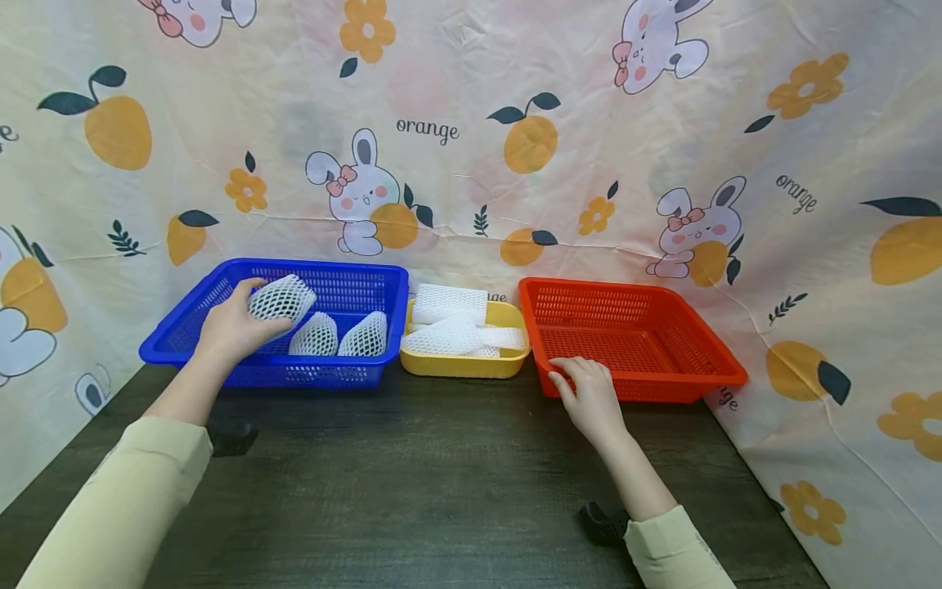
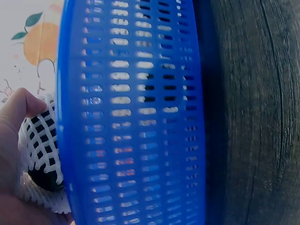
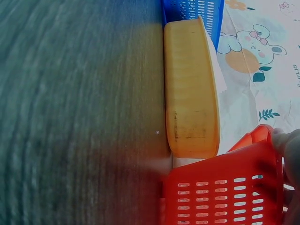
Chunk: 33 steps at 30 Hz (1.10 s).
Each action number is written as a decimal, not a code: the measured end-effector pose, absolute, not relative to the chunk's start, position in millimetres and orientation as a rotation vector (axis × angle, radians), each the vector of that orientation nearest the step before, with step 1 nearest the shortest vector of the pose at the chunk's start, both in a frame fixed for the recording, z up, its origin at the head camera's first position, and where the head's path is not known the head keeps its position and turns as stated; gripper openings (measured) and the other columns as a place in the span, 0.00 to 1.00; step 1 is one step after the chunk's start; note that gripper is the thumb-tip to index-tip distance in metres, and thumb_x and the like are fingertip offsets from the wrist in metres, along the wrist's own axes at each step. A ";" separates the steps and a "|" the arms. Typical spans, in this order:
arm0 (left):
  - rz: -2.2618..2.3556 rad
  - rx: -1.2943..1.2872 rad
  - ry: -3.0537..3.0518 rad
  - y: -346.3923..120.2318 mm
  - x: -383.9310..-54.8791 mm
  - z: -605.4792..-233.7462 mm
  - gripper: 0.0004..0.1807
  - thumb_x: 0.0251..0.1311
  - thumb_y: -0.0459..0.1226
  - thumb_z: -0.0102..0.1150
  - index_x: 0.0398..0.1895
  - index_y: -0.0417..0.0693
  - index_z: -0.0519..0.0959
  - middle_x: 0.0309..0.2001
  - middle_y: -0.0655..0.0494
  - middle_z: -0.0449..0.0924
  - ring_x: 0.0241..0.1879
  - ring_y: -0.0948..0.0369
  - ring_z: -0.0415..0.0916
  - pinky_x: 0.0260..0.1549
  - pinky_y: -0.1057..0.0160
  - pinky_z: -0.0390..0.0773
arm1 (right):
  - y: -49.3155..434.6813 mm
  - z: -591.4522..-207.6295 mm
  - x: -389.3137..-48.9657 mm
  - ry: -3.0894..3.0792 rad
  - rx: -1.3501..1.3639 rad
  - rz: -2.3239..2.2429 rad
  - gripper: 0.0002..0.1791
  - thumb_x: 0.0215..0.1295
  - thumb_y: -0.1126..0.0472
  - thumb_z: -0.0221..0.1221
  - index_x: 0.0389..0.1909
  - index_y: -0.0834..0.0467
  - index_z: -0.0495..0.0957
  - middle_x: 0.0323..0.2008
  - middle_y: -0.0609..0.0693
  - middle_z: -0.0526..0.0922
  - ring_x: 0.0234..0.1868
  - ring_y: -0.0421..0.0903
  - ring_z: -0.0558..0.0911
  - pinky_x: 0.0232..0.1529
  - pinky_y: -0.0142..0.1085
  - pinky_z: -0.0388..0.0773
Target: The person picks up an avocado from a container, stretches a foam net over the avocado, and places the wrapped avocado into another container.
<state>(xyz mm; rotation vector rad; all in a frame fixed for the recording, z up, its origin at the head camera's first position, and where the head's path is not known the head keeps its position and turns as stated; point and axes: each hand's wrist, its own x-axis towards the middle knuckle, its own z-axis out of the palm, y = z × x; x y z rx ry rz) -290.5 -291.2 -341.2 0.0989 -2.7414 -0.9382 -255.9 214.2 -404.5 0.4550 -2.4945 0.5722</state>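
My left hand (image 1: 237, 325) grips a dark rounded thing in a white foam net sleeve (image 1: 283, 300), above the left part of the blue basket (image 1: 272, 266). In the left wrist view, its dark surface (image 2: 46, 180) shows through the mesh; its kind cannot be told. Two more white foam-netted pieces (image 1: 315, 335) lie inside the blue basket, to the right of this hand. My right hand (image 1: 592, 398) rests at the near left corner of the red basket (image 1: 662, 388), its fingers loosely bent over the rim and touching it.
Between the two baskets stands a yellow tub (image 1: 459, 366) with several white foam net sleeves (image 1: 450, 304) in it. All three containers stand at the back of the dark wooden table (image 1: 412, 483), against a patterned cloth (image 1: 471, 180) that also hangs along both sides.
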 end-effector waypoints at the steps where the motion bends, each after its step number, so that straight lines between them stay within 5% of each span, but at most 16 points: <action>1: -0.925 0.099 -2.745 -293.1 -291.3 -342.4 0.52 0.55 0.58 0.60 0.74 0.41 0.49 0.62 0.25 0.58 0.56 0.29 0.58 0.47 0.31 0.63 | 214.1 -404.5 -255.8 -2.493 0.456 0.572 0.13 0.64 0.60 0.62 0.47 0.59 0.82 0.43 0.55 0.83 0.46 0.56 0.78 0.56 0.54 0.64; 33: -0.881 0.450 -2.863 -295.7 -313.4 -351.1 0.47 0.58 0.51 0.58 0.69 0.31 0.49 0.58 0.20 0.58 0.55 0.26 0.57 0.53 0.33 0.60 | 213.8 -404.1 -255.8 -2.484 0.465 0.559 0.13 0.63 0.61 0.63 0.47 0.59 0.82 0.43 0.55 0.83 0.46 0.56 0.78 0.56 0.54 0.64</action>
